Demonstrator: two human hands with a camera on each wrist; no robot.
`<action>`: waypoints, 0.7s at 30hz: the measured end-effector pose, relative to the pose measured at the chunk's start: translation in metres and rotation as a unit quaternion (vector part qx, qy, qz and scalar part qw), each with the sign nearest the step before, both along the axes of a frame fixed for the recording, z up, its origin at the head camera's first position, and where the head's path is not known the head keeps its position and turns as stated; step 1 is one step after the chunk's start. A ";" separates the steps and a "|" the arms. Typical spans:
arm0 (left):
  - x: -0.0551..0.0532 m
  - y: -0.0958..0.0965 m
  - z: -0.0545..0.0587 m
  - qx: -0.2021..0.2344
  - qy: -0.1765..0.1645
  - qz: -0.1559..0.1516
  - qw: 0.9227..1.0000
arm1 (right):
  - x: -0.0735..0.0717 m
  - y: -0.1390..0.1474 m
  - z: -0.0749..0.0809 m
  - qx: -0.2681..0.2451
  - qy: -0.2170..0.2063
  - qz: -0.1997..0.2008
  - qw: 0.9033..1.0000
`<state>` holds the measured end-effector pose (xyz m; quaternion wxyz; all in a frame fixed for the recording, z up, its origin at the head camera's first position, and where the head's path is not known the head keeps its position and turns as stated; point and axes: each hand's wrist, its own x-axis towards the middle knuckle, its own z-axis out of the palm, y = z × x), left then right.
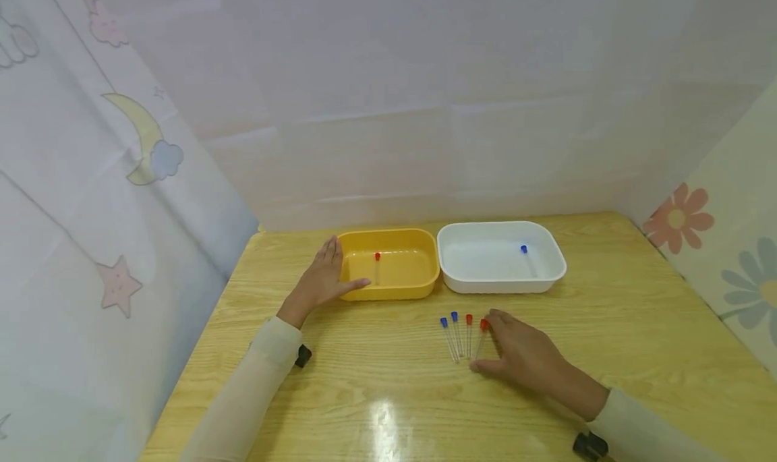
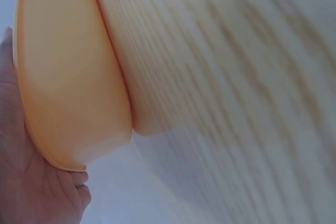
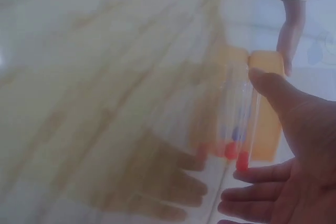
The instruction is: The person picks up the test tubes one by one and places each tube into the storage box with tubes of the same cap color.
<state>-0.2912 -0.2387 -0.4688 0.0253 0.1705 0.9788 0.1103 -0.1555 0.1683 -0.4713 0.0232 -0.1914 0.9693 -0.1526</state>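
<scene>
Fingers straight, my left hand (image 1: 320,281) rests against the left end of the yellow tray (image 1: 388,293), its thumb over the front edge. The left wrist view shows the palm along the tray wall (image 2: 73,82). My right hand (image 1: 529,356) lies beside a row of thin clear test tubes on the table. Its spread thumb and forefinger are at the two ends of the rightmost red-capped test tube (image 1: 483,326); a firm grip does not show. To its left lie another red-capped tube (image 1: 469,320) and two blue-capped tubes (image 1: 454,317).
A white tray (image 1: 502,286) stands right of the yellow one, close against it, with a blue-capped tube (image 1: 525,249) inside. One red-capped tube (image 1: 378,256) lies in the yellow tray. Printed cloth (image 1: 364,111) hangs behind the wooden table (image 1: 340,394).
</scene>
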 end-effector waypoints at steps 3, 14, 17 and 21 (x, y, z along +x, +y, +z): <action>0.000 0.000 0.000 0.001 -0.003 0.001 1.000 | -0.001 -0.001 0.001 -0.007 0.003 0.007 1.000; 0.003 0.001 0.002 0.017 -0.007 0.004 1.000 | -0.005 -0.008 0.015 -0.016 0.043 0.038 0.998; 0.003 0.001 0.003 0.017 -0.008 0.005 1.000 | -0.007 -0.010 0.018 -0.020 0.048 0.041 0.998; 0.003 0.000 0.002 0.021 -0.009 0.008 1.000 | -0.010 -0.013 0.021 -0.030 0.050 0.046 0.997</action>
